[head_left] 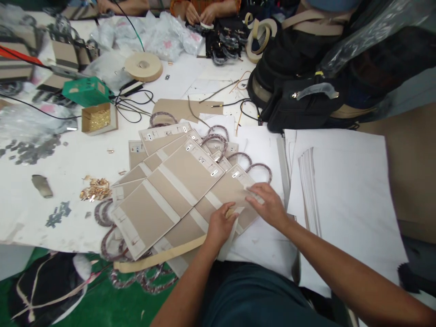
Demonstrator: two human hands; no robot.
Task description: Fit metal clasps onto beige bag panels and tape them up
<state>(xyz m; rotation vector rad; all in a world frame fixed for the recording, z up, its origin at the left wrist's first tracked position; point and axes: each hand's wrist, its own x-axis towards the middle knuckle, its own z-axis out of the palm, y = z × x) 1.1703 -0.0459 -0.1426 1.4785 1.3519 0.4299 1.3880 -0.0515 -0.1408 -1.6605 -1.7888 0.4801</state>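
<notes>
Where the white surface point(68, 165) spreads across the room, a pile of beige panels point(200, 175) with looped, film-wrapped handles point(218, 140) lies on it, nearest the wearer. At the pile's near right part, the left hand point(220, 225) pinches a beige strip point(160, 259) between thumb and fingers; the right hand point(272, 208) bends its fingertips to the panel there, and whether they grip anything I cannot tell. Left of the pile sit loose gold pieces point(97, 190) and, farther back, an open carton point(98, 129) of small gold bits beside a green box point(86, 92). Beyond the pile stand a tape roll point(134, 65), clear plastic bags point(150, 34) and a co-worker's hands point(200, 13). Black bags point(303, 106) rise behind it to the right, white sheets point(350, 195) lie to its right, and green floor point(112, 309) shows below its near left side.
</notes>
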